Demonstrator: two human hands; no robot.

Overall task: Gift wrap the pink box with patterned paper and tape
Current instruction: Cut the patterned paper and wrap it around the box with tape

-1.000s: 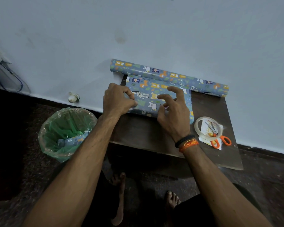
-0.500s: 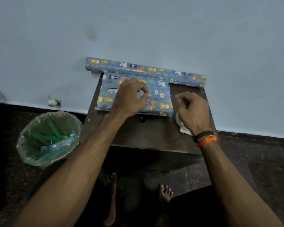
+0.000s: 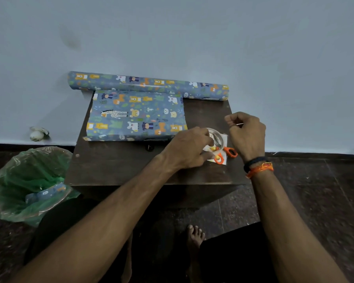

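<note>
The head view looks down on a small dark brown wooden table (image 3: 114,166) that stands against a pale blue-grey wall (image 3: 192,37). The floor (image 3: 315,201) is dark speckled stone with thin joint lines. A white baseboard strip runs where wall and floor meet.

On the far edge of the table, touching the wall, lies a roll of patterned paper (image 3: 147,84), blue with cartoon animals. Just in front of it sits the wrapped box (image 3: 137,115), covered in the same paper; no pink is visible. To the right of the box, a tape roll (image 3: 221,137) lies on a white paper piece (image 3: 226,136), with orange-handled scissors (image 3: 230,152) beside it.

The left hand (image 3: 188,148) rests on the tape roll, fingers curled over it. The right hand (image 3: 246,133), above the table, has its fingertips pinched together; whether a tape end is between them I cannot tell.

Left of the table stands a bin with a green bag (image 3: 29,184), holding a scrap of the paper. A small white object (image 3: 38,133) lies by the baseboard. Bare feet (image 3: 194,235) show below. No readable writing is visible.
</note>
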